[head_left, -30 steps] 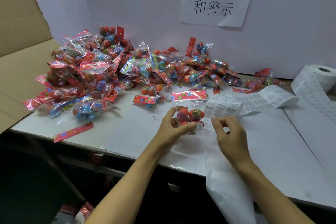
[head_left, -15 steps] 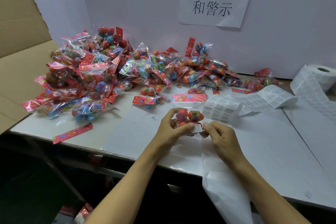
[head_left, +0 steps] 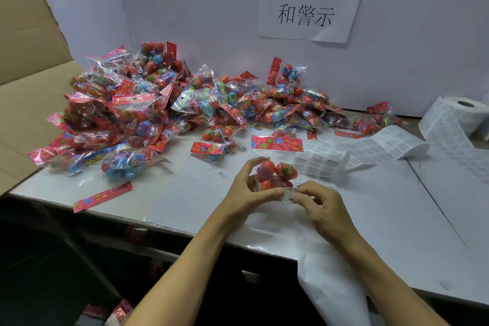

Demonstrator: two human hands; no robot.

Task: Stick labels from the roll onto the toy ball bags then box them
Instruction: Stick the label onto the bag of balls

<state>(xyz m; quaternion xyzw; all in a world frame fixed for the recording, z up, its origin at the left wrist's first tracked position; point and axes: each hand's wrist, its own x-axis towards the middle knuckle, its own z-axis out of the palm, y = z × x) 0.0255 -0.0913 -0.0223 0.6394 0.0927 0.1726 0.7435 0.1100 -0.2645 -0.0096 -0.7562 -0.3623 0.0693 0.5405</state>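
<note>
Below the near edge of the white table the space is dark, and some red packaging on the floor there is too dim to identify. A bare strip of white backing paper hangs over that edge. Just above the tabletop, the left hand curls thumb and fingers round a clear plastic bag of red toy balls, while the right hand pinches a small white printed label against the bag's lower side. Beside them lies a curled sheet of white labels, running right to the white label roll, which the frame edge cuts off. Farther back, a big heap of clear bags with red header cards spreads across the table. On the left stands a brown cardboard box, its inside out of sight. A white paper sign with Chinese characters hangs on the white wall.
</note>
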